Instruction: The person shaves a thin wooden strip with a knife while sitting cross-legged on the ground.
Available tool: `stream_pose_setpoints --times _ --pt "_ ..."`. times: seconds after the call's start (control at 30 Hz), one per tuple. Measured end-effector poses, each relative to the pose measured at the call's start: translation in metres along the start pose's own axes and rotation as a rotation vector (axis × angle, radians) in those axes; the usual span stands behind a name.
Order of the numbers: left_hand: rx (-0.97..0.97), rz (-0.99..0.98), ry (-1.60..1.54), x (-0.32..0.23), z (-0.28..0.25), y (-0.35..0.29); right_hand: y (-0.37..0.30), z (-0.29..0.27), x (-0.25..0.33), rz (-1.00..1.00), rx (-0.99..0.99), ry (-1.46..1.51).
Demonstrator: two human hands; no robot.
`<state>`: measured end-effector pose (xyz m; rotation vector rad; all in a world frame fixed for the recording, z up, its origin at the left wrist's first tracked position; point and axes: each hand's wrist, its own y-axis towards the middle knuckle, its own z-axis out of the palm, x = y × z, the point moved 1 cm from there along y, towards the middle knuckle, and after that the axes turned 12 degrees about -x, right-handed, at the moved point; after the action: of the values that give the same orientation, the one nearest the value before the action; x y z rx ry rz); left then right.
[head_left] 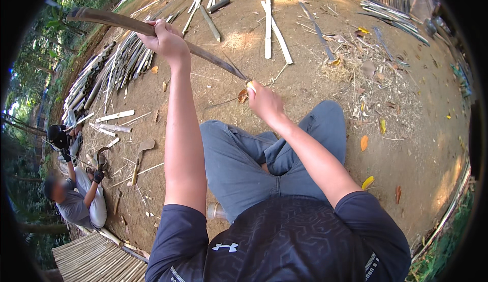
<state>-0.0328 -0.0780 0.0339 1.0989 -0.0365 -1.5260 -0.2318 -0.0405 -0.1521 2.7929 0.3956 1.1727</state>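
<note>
Bamboo strip (152, 30), long and dark, runs from beyond the left hand (165, 40), whose fingers wrap it tightly, down to the right hand (264, 101). There the fingers close on a knife handle (250, 85) at the strip's near end, the blade mostly hidden. Judging from this, shaving goes best with the strip held taut and the edge kept shallow, angled away from the knees (325, 119).

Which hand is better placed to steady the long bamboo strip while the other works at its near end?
The left hand: it grips the strip partway along, arm stretched out. The right hand sits at the near end, by the knees.
</note>
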Motion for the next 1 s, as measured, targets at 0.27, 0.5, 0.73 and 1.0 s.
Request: stream_pose_setpoints --times 0.27,0.5,0.73,1.0 --pt "-0.027 0.007 0.022 0.002 0.011 -0.007 0.009 0.030 -0.025 0.041 -0.037 0.025" --pt "-0.036 0.042 0.032 0.004 0.014 -0.007 0.010 0.037 -0.045 -0.019 -0.099 -0.027" --pt "-0.077 0.002 0.041 -0.002 0.007 -0.006 -0.009 0.033 -0.025 0.027 -0.028 0.083" --pt "-0.094 -0.050 0.021 -0.003 -0.021 0.008 0.022 0.074 -0.067 0.493 0.344 0.718"
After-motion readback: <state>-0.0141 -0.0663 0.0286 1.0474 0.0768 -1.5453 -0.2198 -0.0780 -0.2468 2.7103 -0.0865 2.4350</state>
